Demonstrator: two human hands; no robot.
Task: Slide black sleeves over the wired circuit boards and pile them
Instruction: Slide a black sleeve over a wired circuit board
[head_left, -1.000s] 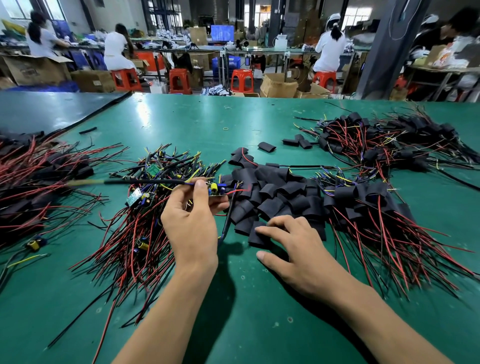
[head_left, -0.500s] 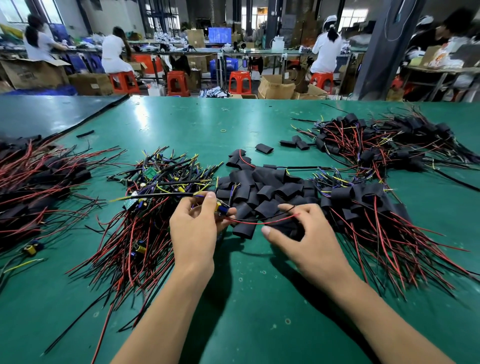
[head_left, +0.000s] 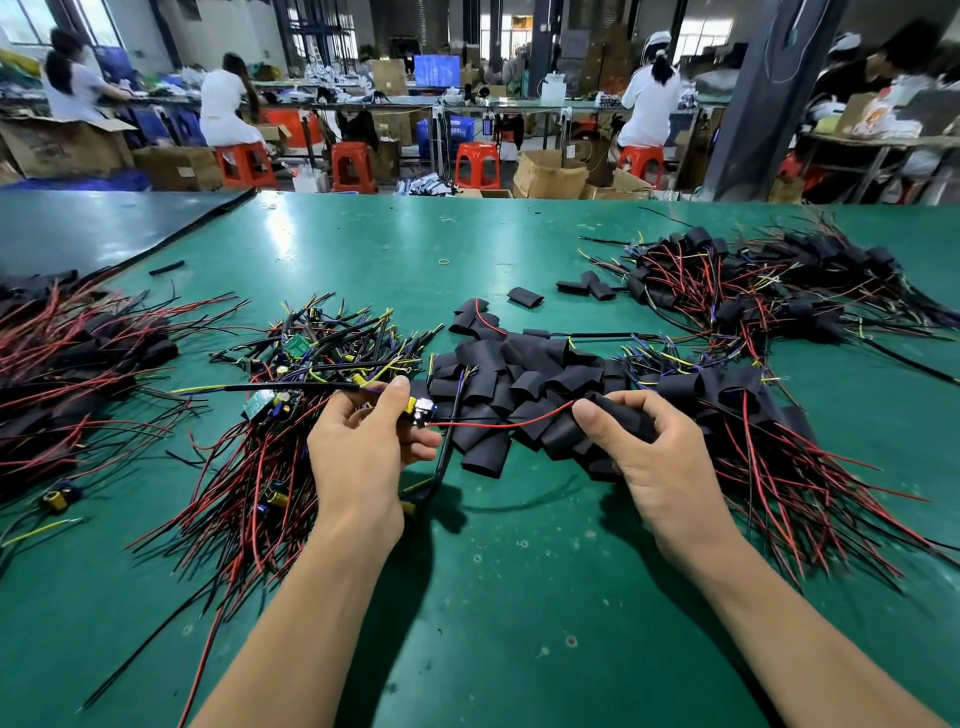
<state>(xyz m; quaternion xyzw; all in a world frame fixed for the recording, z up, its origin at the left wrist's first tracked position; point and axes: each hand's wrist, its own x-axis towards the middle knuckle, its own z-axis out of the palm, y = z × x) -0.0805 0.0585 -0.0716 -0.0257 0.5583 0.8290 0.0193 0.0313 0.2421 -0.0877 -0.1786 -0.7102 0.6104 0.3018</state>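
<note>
Pinching the wired circuit board (head_left: 420, 411) in the left hand (head_left: 363, 454), gripping a black sleeve (head_left: 621, 415) in the right hand (head_left: 657, 460), directly rightward along the level red wire (head_left: 498, 425)

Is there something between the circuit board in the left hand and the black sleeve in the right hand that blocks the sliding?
Nothing visible blocks it. Only the board's own red wire spans the gap from the circuit board to the black sleeve. The loose sleeves lie beneath that gap.
</note>
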